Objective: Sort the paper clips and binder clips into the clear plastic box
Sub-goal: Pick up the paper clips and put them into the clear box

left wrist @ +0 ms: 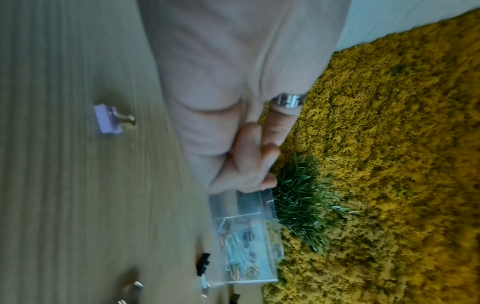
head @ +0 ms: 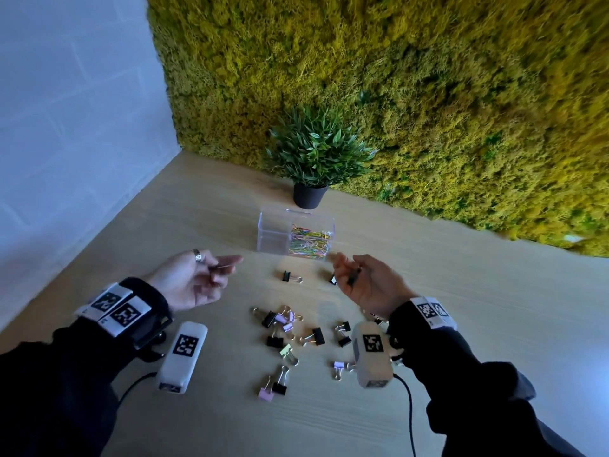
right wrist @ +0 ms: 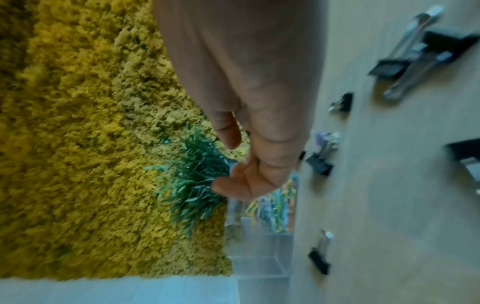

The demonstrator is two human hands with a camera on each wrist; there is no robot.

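Both hands are hovering palm-up above the tabletop [head: 428, 324], just short of the clear plastic box [head: 295, 235], likely so each can carry its pick to the box in one pass

Left hand [head: 194, 282]: fingers are curling loosely, thumb and forefinger pinching something thin and dark with a metallic glint; probably a binder clip, too blurred to be sure. A metal ring is sitting on one finger

Right hand [head: 365, 285]: fingers are curling round a small dark clip [head: 354, 277], its body showing between thumb and palm. Neither wrist view is showing the held item, only the backs of the hands

The box is standing upright between the hands and the potted plant [head: 316, 153], well back from the loose pile. It is rigid, transparent, straight-walled, split by a divider: the right compartment is holding a tangle of thin coloured paper clips [head: 309, 243], the left compartment is looking bare. Judging by that, the binder clips are meant for the left side

Binder clips [head: 290, 334] are lying scattered on the tabletop near the wrists, well apart from the box: black, lilac and one pale gold, folded sheet-metal bodies with wire loop handles, some splayed, some folded flat. Two more black ones are lying just in front of the box

The tabletop is pale wood-grain laminate, smooth; the clips should slide on it. Behind, a shaggy yellow-green moss wall [head: 428, 94]
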